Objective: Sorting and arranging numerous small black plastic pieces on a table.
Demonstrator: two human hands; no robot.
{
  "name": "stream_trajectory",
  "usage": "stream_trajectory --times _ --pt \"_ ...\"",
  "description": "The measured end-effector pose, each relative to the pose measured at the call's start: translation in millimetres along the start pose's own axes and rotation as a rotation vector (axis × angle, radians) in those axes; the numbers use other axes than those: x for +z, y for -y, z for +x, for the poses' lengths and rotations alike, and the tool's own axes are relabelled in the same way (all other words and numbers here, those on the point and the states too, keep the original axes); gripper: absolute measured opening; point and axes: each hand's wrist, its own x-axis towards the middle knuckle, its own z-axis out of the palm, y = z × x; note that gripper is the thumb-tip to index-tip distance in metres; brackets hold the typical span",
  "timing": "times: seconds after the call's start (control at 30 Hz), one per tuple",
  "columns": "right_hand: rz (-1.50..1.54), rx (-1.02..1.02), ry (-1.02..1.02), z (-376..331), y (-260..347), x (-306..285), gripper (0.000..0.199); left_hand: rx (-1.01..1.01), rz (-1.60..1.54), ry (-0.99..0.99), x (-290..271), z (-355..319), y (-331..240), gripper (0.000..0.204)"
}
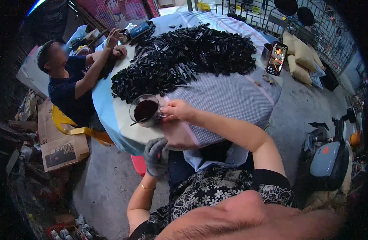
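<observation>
The right hand point(176, 110) is at the handle of a clear glass mug point(145, 111) that stands near the worktop's point(232, 96) near edge, towards its left side. The fingers are closed around the handle, which sticks out from the mug's right side towards the person; how tight the grip is cannot be told. The mug holds a dark liquid, and a thin spoon or stirrer point(136, 121) leans out over its near-left rim. So the mug lies directly left of the right hand's fingers, touching them, with its upright axis roughly straight.

The left hand point(155, 157), in a grey glove, hangs lower, off the worktop's near edge and just below the mug. Its fingers are curled loosely and hold nothing that can be seen. It is near the mug but apart from it; the right hand is the one in contact.

Beyond the mug, a big heap of small black plastic pieces point(184, 60) covers the middle and far side of the cloth-covered worktop. A phone point(276, 58) stands propped at the right edge. At the far-left edge a seated person's hands point(114, 44) are raised over the heap.
</observation>
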Motion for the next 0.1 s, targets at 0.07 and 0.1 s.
stream_trajectory --times 0.07,0.1 --pt "0.084 0.009 -0.031 -10.1 5.6 -10.1 0.025 0.094 -0.061 -0.12 2.1 -24.5 16.4 0.012" --pt "0.02 0.018 -0.022 -12.4 4.6 -17.9 0.025 0.046 -0.123 -0.13 3.5 -35.4 22.6 0.016"
